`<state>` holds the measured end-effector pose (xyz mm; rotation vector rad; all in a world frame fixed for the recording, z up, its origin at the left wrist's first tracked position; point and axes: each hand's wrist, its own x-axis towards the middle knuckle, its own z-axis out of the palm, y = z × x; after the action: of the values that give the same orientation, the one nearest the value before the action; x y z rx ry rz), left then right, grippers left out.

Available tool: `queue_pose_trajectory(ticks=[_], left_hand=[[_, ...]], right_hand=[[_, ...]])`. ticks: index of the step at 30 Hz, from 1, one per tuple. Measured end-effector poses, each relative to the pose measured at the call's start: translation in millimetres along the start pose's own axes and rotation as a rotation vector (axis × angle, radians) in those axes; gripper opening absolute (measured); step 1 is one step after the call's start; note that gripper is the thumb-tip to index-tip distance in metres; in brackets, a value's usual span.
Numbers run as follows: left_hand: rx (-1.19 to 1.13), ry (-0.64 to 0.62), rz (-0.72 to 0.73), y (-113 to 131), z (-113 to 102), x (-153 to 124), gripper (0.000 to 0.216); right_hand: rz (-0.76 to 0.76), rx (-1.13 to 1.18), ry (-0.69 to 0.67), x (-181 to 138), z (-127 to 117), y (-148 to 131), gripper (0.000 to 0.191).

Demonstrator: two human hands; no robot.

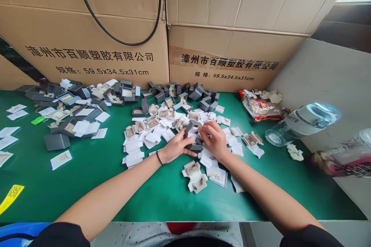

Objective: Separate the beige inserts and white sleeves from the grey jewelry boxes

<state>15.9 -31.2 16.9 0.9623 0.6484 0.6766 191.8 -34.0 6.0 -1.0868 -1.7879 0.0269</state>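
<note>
My left hand [175, 147] and my right hand [213, 139] meet over the middle of the green table [95, 185]. Together they grip a small grey hinged box [194, 139], which stands open between the fingers. The left hand cups it from the left with fingers curled; the right hand pinches at its top right. Around the hands lie several white cards and beige inserts [196, 175]. A black band [159, 158] circles my left wrist.
Several grey boxes [56, 141] and lids are heaped along the back. Two large cardboard cartons [87, 38] stand behind them. A snack bag [261, 109], a lying glass bottle [301, 123] and another wrapped bottle [344, 158] are at right. A yellow label [11, 197] lies at left.
</note>
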Motion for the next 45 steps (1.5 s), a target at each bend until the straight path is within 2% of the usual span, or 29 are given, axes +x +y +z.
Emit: queue_pose_trajectory(ticks=[7,13,18,25,31,33,37,40,42,45], left_hand=[[0.046,0.007,-0.012,0,3,-1,0.051],[0.102,-0.025,0.037,0,5,-5,0.055],[0.031,-0.029,0.043,0,2,-4,0.052],[-0.05,0.044,0.041,4,3,-2,0.047],[-0.123,0.121,0.042,6,-1,1,0.038],[-0.128,0.115,0.042,5,-1,1,0.035],[-0.11,0.108,0.032,6,0,1,0.03],[-0.12,0.113,0.028,8,2,0,0.028],[-0.136,0.114,0.025,8,1,-1,0.027],[-0.184,0.118,0.017,7,-1,0,0.025]], right_hand=[[0.08,0.006,0.027,1,-1,-3,0.002],[0.11,0.001,0.021,1,-1,-4,0.006],[0.163,0.011,0.007,2,-3,-3,0.008],[-0.011,0.124,-0.103,6,-15,-14,0.018],[0.284,0.098,0.111,29,-36,-12,0.024],[0.311,0.044,0.025,36,-43,-5,0.025],[0.239,-0.129,-0.366,33,-44,14,0.02],[0.162,-0.201,-0.551,23,-36,26,0.012],[0.151,-0.225,-0.561,19,-32,28,0.012],[0.192,-0.208,-0.435,21,-30,26,0.012]])
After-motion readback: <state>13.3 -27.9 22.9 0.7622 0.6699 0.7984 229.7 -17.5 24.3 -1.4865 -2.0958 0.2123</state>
